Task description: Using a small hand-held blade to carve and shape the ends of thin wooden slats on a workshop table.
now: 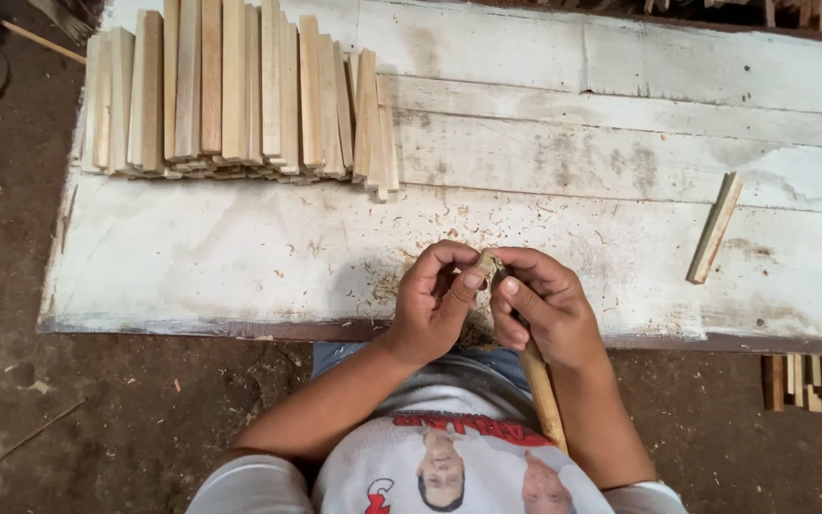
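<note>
Wooden and round, a pale stick (539, 385) runs from the person's lap up into both hands, which meet just over the near edge of the whitewashed plank table (240, 266). The right hand (542, 309) is wrapped around the stick's upper part, fingers curled tight on it. The left hand (433, 300) closes on the stick's top end (487, 262), thumb pressed against the tip and fingers bent in close; something small may sit between the two thumbs, but it is too hidden to tell.

Measured from the table: its near edge crosses just behind the wrists, dark and worn, and its left edge is ragged. Thin wood shavings (449, 228) lie scattered on the boards just beyond the hands. Far from the hands, at the table's back left, a stack of cut wooden slats (240, 95) lies side by side, its left end level with the table's left edge. Between that stack and the hands the boards show bare, stained paint. Toward the table's right side a single slat (714, 228) lies tilted, well apart from the hands. Below the table's right corner more short slats (811, 379) sit on the dirt floor (97, 409).

The white shirt (449, 466) carries a printed picture with red lettering.
</note>
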